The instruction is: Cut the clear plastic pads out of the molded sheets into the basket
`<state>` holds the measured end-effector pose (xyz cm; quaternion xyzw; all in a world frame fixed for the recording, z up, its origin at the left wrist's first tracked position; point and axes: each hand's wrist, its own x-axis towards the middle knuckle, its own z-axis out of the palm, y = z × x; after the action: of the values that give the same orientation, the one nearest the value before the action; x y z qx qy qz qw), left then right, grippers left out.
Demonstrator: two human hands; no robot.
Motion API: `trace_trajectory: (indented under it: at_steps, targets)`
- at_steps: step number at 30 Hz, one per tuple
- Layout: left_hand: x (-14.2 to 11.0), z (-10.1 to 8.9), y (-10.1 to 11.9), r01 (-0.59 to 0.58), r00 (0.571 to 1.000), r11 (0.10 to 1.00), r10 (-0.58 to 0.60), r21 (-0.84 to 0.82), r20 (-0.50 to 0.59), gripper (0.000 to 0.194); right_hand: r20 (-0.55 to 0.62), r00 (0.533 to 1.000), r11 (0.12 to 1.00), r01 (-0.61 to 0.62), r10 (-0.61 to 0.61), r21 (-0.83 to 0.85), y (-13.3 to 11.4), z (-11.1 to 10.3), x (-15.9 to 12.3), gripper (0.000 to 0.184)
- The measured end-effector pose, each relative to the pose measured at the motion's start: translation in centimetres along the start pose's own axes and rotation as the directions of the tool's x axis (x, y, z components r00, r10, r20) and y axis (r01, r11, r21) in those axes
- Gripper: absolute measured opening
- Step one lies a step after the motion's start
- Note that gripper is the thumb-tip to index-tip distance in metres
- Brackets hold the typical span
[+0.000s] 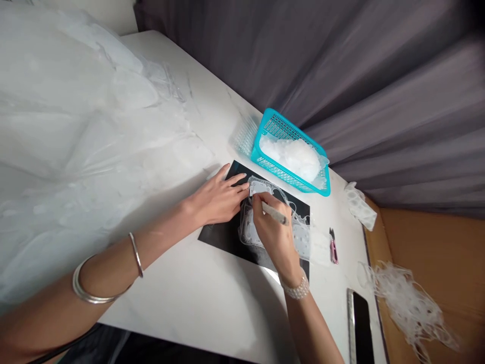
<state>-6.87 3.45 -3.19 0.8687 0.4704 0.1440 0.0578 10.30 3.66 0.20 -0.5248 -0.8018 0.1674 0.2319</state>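
My left hand lies flat with its fingers spread. Its fingertips touch the left edge of a translucent white cut-out sheet. Under that sheet is a black mat on the table. My right hand grips a slim pen-like tool with a pale barrel, slanting down to the sheet close to the left fingertips. The tool's tip is hidden, so its exact kind is unclear. Thin curled strips trail along the sheet's upper right side.
A turquoise basket filled with white material stands behind the mat. Pink-handled snips and a black phone lie at right. White plastic sheeting heaps up at left. Stringy scraps hang into a brown box.
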Motion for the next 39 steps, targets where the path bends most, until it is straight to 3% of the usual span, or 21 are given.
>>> trace_trajectory:
  at_steps: [5,13,17,22,27,30,32,34,35,36,37,38,39]
  targets:
    - [-0.1,0.0,-0.1,-0.003,1.0,1.0,0.003,-0.003,-0.017,0.039,-0.035,0.999,0.998,0.007,-0.009,-0.057,-0.7,1.0,1.6,0.027]
    - [-0.3,0.7,-0.8,-0.011,1.0,1.0,0.011,-0.029,0.002,0.049,-0.028,0.998,0.997,0.063,-0.064,-0.041,-0.9,2.1,-1.6,0.017]
    - [-0.5,0.9,-0.7,-0.033,0.999,0.999,0.033,-0.022,-0.006,0.045,-0.028,0.997,0.993,0.069,-0.072,-0.099,-0.9,3.1,-1.6,0.018]
    - [-0.7,1.0,-0.8,-0.053,0.998,0.998,0.053,-0.021,-0.022,0.041,0.023,0.995,0.982,0.104,-0.101,-0.158,-0.6,3.3,-0.7,0.026]
    - [-1.0,1.5,-1.2,-0.088,0.995,0.996,0.087,-0.018,-0.04,0.041,0.119,0.99,0.939,0.113,-0.077,-0.325,-1.2,3.4,-0.3,0.038]
    - [-1.1,1.7,-1.3,-0.109,0.992,0.994,0.108,-0.014,-0.061,0.042,0.14,0.99,0.939,0.083,-0.038,-0.334,-1.6,3.5,0.3,0.039]
    - [-1.0,1.8,-1.1,-0.097,0.992,0.995,0.096,0.001,-0.086,0.044,0.136,0.99,0.976,0.054,-0.025,-0.212,-1.1,3.1,0.6,0.037]
    - [-0.9,1.7,-0.9,-0.07,0.991,0.997,0.071,0.017,-0.114,0.047,0.086,0.996,0.999,-0.009,0.004,0.051,0.8,1.5,0.7,0.033]
    - [-0.9,1.7,-0.8,-0.058,0.99,0.998,0.061,0.024,-0.127,0.048,0.03,0.998,0.969,-0.067,0.062,0.238,2.3,0.2,0.5,0.028]
    - [-0.8,1.6,-0.7,-0.051,0.989,0.998,0.054,0.027,-0.139,0.05,-0.037,0.989,0.902,-0.115,0.143,0.416,4.0,-1.3,0.0,0.023]
    - [-0.8,1.6,-0.5,-0.049,0.988,0.998,0.052,0.025,-0.148,0.051,-0.095,0.955,0.781,-0.171,0.282,0.601,6.0,-3.1,-0.6,0.016]
    - [-0.7,1.6,-0.4,-0.05,0.987,0.999,0.053,0.02,-0.154,0.052,-0.129,0.892,0.609,-0.184,0.432,0.772,8.1,-4.9,-1.4,0.012]
    - [-0.7,1.5,-0.4,-0.05,0.986,0.999,0.051,0.013,-0.159,0.052,-0.16,0.85,0.551,-0.172,0.502,0.817,10.1,-6.7,-2.3,0.011]
